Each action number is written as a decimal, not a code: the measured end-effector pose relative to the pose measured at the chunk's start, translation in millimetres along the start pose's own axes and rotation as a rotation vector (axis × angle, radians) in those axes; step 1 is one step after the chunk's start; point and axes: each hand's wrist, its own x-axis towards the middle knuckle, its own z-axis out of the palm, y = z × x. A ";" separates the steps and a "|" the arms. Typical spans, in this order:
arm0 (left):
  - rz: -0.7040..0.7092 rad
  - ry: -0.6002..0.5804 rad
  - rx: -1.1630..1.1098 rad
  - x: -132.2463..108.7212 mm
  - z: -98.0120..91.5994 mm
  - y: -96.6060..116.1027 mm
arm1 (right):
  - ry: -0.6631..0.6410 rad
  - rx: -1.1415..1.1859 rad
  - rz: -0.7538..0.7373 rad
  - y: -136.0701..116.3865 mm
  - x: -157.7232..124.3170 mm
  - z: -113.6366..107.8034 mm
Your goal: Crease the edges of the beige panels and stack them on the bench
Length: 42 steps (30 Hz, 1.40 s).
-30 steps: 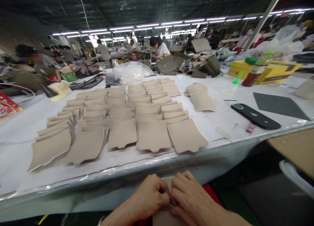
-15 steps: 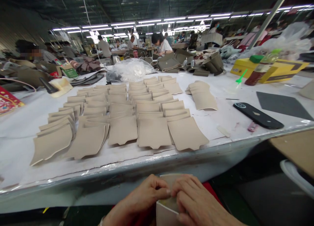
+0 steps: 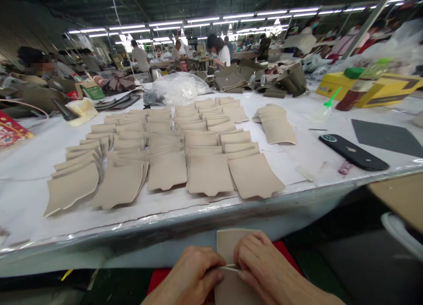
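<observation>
A beige leather-like panel (image 3: 228,245) with a pale edge is held low in front of me, off the table and above something red. My left hand (image 3: 198,269) pinches its left side at a fold or seam across the middle. From the right, my right hand (image 3: 257,261) grips the same line with curled fingers. Below that line a lower beige part hangs toward me; whether it is one folded piece or two cannot be made out. On the table ahead, similar beige panels (image 3: 211,175) lie overlapping in several rows.
A separate small pile of beige pieces (image 3: 277,124) lies right of the rows. Farther right are a black phone (image 3: 353,151), a grey sheet (image 3: 386,136), a bottle (image 3: 355,91) and a yellow box (image 3: 380,91). Clear plastic (image 3: 178,89) lies behind. The table edge (image 3: 165,228) runs before me.
The panel's opened fold has closed into a narrow line between my hands. My left fingers have moved down to that line, and my right fingers have drawn together on it.
</observation>
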 end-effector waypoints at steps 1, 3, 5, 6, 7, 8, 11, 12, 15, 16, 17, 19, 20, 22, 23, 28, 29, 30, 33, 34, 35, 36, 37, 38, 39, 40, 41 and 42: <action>0.019 0.000 0.005 0.8 0.4 0.6 | -0.008 0.005 0.014 -0.9 -0.2 -0.2; 0.054 -0.001 0.011 2.3 0.2 2.8 | -0.027 0.011 0.030 -1.2 -0.8 0.9; 0.074 0.000 0.016 3.3 -0.3 4.2 | -0.050 0.005 0.032 0.0 -1.0 3.1; 0.078 0.000 0.018 3.6 -0.4 4.2 | -0.064 0.001 0.028 1.0 -0.7 4.3; 0.080 0.003 0.017 3.7 -0.3 3.7 | -0.076 -0.002 0.024 1.9 -0.1 5.2; 0.079 0.005 0.013 3.6 0.0 2.9 | -0.082 -0.004 0.024 2.8 0.7 5.9; 0.077 0.008 0.005 3.1 1.0 -0.3 | -0.093 0.008 0.012 4.9 3.3 6.4; 0.082 0.015 0.019 3.0 1.5 -1.1 | -0.091 0.008 0.006 5.4 3.9 6.2; 0.119 0.034 0.101 4.8 4.9 -1.9 | -0.096 0.016 0.000 7.4 4.2 6.4; 0.135 0.035 0.132 6.0 7.1 -1.9 | -0.099 0.017 0.005 8.4 3.8 6.9; 0.148 0.034 0.157 7.5 10.0 -2.1 | -0.101 0.018 0.008 9.3 3.2 7.7; 0.167 0.045 0.193 11.0 17.7 -3.1 | -0.095 0.015 0.011 11.2 2.1 9.8; 0.174 0.059 0.207 12.7 21.8 -4.2 | -0.088 0.012 0.009 12.0 1.6 11.2; 0.201 0.089 0.234 15.8 29.4 -6.9 | -0.077 0.012 0.005 13.4 0.8 14.1; 0.222 0.100 0.252 17.1 32.1 -8.3 | -0.075 0.017 0.004 14.1 0.4 15.6; 0.295 0.086 0.299 19.1 31.5 -7.5 | -0.009 0.142 0.027 18.1 -5.9 19.6; 0.302 0.079 0.295 18.9 29.5 -5.7 | 0.011 0.199 0.052 19.0 -8.1 19.3; 0.310 0.074 0.294 18.5 27.4 -3.7 | 0.029 0.260 0.085 20.1 -10.4 18.6; 0.343 0.057 0.313 17.3 21.9 1.2 | 0.053 0.377 0.136 23.7 -15.6 16.1; 0.351 0.047 0.317 17.1 20.6 2.0 | 0.053 0.369 0.110 25.3 -16.4 15.6; 0.355 0.035 0.317 16.9 19.7 2.3 | 0.055 0.341 0.064 27.1 -16.7 15.4; 0.356 0.027 0.313 16.9 19.1 2.1 | 0.060 0.306 0.012 29.0 -16.7 15.7; 0.353 0.025 0.308 17.0 18.8 1.7 | 0.073 0.274 -0.036 31.0 -16.6 16.2; 0.351 0.026 0.303 17.0 18.8 1.1 | 0.088 0.251 -0.070 33.1 -16.5 16.9; 0.350 0.031 0.297 17.1 18.8 0.6 | 0.103 0.240 -0.089 35.2 -16.6 17.6; 0.349 0.038 0.290 17.0 19.0 0.1 | 0.116 0.239 -0.096 37.3 -17.0 18.2; 0.344 0.047 0.284 16.9 19.0 -0.2 | 0.123 0.242 -0.095 39.4 -17.7 18.6; 0.336 0.051 0.282 16.5 19.0 -0.4 | 0.125 0.246 -0.094 41.5 -18.8 18.7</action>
